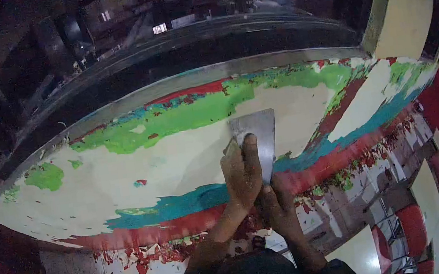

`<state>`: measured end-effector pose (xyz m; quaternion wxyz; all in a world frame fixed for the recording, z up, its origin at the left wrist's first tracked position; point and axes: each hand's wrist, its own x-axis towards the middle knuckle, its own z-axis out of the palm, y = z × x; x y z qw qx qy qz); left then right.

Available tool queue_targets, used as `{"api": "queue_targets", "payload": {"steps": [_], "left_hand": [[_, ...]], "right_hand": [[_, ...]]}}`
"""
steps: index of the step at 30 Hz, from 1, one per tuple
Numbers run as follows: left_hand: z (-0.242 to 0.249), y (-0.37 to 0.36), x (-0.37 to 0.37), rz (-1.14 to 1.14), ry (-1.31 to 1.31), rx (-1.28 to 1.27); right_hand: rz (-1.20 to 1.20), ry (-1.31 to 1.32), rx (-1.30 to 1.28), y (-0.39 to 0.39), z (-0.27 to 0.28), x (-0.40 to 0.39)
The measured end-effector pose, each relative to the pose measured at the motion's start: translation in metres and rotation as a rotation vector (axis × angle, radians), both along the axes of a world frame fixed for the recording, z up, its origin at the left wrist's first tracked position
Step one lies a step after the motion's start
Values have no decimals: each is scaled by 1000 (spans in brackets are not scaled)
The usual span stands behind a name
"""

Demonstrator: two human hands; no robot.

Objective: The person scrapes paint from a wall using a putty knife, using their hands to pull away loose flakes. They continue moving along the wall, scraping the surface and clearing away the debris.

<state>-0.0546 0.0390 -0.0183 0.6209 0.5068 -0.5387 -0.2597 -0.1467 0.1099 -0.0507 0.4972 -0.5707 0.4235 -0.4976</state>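
Note:
A wide metal paint scraper (265, 136) lies against the painted ledge (199, 151), its broad edge pointing away from me toward the window. My left hand (242, 173) is closed on the blade, with a finger lying along the metal. Just below and to the right, my right hand (278, 204) wraps round the lower end of the scraper, where the handle is mostly hidden. Around the blade the ledge shows a bare pale surface. Patches of green paint (173, 122), teal paint (194, 200) and red paint (160, 232) cover other parts of it.
Beyond the ledge is a dark window (190, 44) with a night street outside. A cream window post (402, 7) rises at the right. Loose paint flakes (151, 252) litter the tiled floor (79, 272) below. Red chairs (412, 228) stand at the lower right.

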Motion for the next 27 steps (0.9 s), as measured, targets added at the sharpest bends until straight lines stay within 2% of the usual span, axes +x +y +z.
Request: {"api": "queue_targets", "payload": {"steps": [3,6,9,12,14,18,22,27], "left_hand": [[-2,3,-2,28,9,13],[-4,6,-4,19,60,-7],[-2,1,-4,-4,58,-45],[-1,4,-2,16,1,-86],[-2,8,-1,44,-82,-145],[4,1,-1,17,-22,-101],[-16,-2,-1,76,-54,-173],[-8,-4,0,68,-60,-159]], "right_hand": [[-31,-91,84,-1,6,2],[-103,-98,-26,9,4,8],[-59,-53,58,2,11,4],[-109,-84,-130,-3,2,8],[-141,-76,-93,7,0,11],[-82,-28,-32,-1,16,6],[-54,-28,-2,8,13,6],[-66,-19,119,-1,-3,1]]}}
